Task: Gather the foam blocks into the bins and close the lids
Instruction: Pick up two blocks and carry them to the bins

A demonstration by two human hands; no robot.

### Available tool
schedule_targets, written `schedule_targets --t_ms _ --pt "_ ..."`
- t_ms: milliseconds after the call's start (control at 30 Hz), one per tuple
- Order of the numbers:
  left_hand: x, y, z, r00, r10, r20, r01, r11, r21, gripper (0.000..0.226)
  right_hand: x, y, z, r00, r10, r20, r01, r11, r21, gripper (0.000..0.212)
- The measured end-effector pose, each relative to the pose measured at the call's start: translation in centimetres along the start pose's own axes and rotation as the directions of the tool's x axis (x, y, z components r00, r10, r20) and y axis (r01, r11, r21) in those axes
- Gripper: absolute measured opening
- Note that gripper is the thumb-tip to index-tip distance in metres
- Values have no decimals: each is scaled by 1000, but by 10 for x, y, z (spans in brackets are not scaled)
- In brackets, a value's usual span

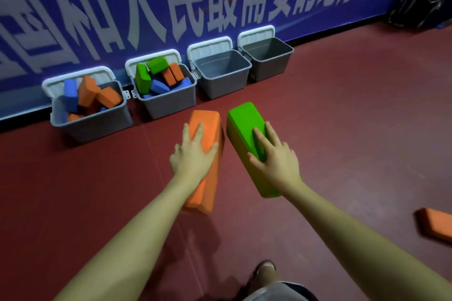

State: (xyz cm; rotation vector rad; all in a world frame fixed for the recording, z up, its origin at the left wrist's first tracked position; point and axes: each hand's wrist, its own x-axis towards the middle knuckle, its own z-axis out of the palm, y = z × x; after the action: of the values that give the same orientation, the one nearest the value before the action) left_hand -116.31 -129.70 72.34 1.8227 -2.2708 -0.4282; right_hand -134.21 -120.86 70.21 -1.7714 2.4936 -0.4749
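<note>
With the left hand [193,154] gripping the orange block [204,161] and the right hand [275,157] gripping the green block [244,122], lower both flat into the empty third bin [221,87].

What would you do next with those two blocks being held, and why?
Probably carry both forward and drop them into the third bin. The left hand grips an orange block and the right hand a green block; the two left bins look nearly full, while this one is open, empty and straight ahead.
</note>
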Motion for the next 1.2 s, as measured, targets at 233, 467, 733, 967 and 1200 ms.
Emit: schedule_targets --t_ms 233,467,733,967,1200 --pt "141 63 3 995 -22 -101 19 999 -34 66 165 42 0 995 -66 -76 69 997 36 65" --pt "281 140 -1 981 -64 -181 61 998 -21 66 330 94 -16 987 -145 -69 149 987 56 64" --pt "417 190 4 975 -77 -209 79 997 0 66 490 129 -20 976 -187 -112 195 979 63 64" --pt "566 209 25 978 -58 -202 56 998 -16 66 630 141 4 972 -207 -114 213 976 45 64" --pt "725 227 22 977 -22 -214 11 999 -52 65 782 140 22 970 -219 -110 220 975 5 63"
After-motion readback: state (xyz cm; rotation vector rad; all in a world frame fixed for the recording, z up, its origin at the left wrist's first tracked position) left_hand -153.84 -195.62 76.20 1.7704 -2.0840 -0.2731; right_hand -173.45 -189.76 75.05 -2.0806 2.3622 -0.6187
